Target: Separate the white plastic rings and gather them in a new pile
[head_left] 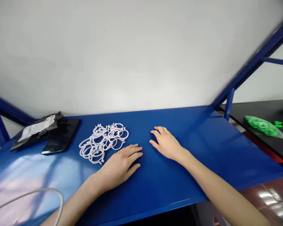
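My left hand [121, 164] lies flat, palm down, on the blue table [202, 147], fingers stretched out and holding nothing. Its fingertips are just right of a loose heap of several white plastic rings [103, 141], close to them but apart. My right hand [166, 142] also rests palm down on the table, fingers extended and empty, a little to the right of the left hand. The two hands do not touch.
A black phone [61, 136] and a dark plastic bag with a white label [36, 128] lie at the table's back left. A white cable [37, 193] curves over the near left corner. A bag of green pieces [264, 125] sits on a black table at right, behind blue frame posts [228, 103].
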A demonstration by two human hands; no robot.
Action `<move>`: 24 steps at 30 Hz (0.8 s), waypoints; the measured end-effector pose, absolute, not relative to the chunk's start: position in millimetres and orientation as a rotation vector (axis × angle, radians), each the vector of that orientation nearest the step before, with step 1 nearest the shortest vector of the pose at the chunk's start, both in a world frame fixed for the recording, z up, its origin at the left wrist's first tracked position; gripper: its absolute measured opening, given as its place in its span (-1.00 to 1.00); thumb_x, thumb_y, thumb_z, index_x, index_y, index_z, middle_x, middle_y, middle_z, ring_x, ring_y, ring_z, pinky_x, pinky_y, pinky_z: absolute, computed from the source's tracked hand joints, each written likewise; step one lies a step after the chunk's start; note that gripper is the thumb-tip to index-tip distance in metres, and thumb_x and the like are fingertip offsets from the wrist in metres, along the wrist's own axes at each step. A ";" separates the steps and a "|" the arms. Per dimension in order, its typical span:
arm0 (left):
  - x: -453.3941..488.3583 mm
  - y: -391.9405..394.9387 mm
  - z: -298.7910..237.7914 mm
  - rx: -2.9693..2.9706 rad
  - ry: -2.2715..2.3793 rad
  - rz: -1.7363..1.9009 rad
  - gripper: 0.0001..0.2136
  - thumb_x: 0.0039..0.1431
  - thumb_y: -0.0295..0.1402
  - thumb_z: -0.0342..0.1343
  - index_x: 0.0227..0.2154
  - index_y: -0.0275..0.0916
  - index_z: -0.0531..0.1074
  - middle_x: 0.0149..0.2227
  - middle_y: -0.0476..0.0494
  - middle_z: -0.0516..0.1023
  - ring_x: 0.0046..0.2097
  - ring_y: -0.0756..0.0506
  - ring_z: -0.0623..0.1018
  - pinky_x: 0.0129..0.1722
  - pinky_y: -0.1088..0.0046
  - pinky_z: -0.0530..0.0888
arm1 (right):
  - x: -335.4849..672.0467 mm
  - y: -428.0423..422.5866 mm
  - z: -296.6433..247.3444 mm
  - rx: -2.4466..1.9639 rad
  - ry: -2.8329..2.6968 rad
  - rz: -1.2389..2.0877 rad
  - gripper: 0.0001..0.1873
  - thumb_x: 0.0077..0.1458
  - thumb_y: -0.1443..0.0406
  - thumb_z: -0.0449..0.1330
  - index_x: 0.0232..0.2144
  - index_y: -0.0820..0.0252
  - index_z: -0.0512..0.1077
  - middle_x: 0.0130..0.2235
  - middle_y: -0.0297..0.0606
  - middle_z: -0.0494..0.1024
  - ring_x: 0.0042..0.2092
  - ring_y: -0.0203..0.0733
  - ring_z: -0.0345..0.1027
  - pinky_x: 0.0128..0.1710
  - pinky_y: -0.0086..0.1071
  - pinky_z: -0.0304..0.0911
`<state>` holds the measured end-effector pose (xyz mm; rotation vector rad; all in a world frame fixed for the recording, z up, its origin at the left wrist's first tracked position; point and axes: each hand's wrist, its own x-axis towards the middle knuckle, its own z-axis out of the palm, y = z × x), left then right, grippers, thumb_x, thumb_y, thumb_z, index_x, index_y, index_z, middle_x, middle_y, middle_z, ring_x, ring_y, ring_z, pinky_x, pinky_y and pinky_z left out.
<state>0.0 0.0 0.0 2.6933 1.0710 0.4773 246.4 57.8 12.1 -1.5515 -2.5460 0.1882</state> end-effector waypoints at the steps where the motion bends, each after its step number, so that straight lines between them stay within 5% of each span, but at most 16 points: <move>1: -1.0 0.6 0.6 2.691 1.071 0.471 -0.66 0.36 -0.35 0.10 0.16 -0.16 0.46 0.23 -0.21 0.51 0.29 -0.29 0.45 0.25 -0.03 0.47 | 246.5 58.0 11.6 -1.552 -2.546 0.189 -0.48 0.38 0.16 0.09 0.24 0.38 0.37 0.31 0.19 0.32 0.35 0.26 0.16 0.29 0.11 0.20; 11: -11.0 15.1 2.0 2.757 1.216 0.717 -0.71 0.39 -0.30 0.06 0.08 -0.17 0.53 0.10 -0.22 0.61 0.21 -0.26 0.53 0.24 0.02 0.47 | 248.8 58.6 7.0 -1.523 -2.536 0.172 -0.48 0.38 0.15 0.07 0.23 0.35 0.38 0.30 0.19 0.33 0.35 0.26 0.16 0.29 0.12 0.20; 16: -46.6 43.1 -0.4 2.660 1.947 0.645 -0.39 0.32 0.02 0.08 0.30 -0.23 0.33 0.37 -0.37 0.29 0.42 -0.48 0.18 0.38 -0.27 0.08 | 250.6 59.0 3.9 -1.516 -2.537 0.206 -0.48 0.39 0.13 0.04 0.25 0.31 0.36 0.32 0.16 0.31 0.37 0.28 0.13 0.28 0.17 0.19; 19: -62.2 50.6 -4.5 2.477 2.140 0.304 -0.20 0.27 0.19 0.00 0.41 -0.21 0.15 0.44 -0.40 0.13 0.43 -0.60 0.09 0.31 -0.39 0.08 | 249.9 58.2 5.7 -1.524 -2.558 0.203 -0.47 0.40 0.13 0.03 0.26 0.33 0.35 0.33 0.17 0.30 0.38 0.28 0.11 0.29 0.15 0.18; 24: -62.3 50.7 -11.7 2.516 2.033 0.206 -0.22 0.30 0.21 -0.08 0.45 -0.09 0.04 0.48 -0.30 0.04 0.46 -0.57 -0.02 0.32 -0.38 0.04 | 247.6 56.4 9.1 -1.533 -2.574 0.200 -0.45 0.40 0.14 0.05 0.27 0.38 0.34 0.33 0.21 0.29 0.38 0.29 0.10 0.31 0.12 0.17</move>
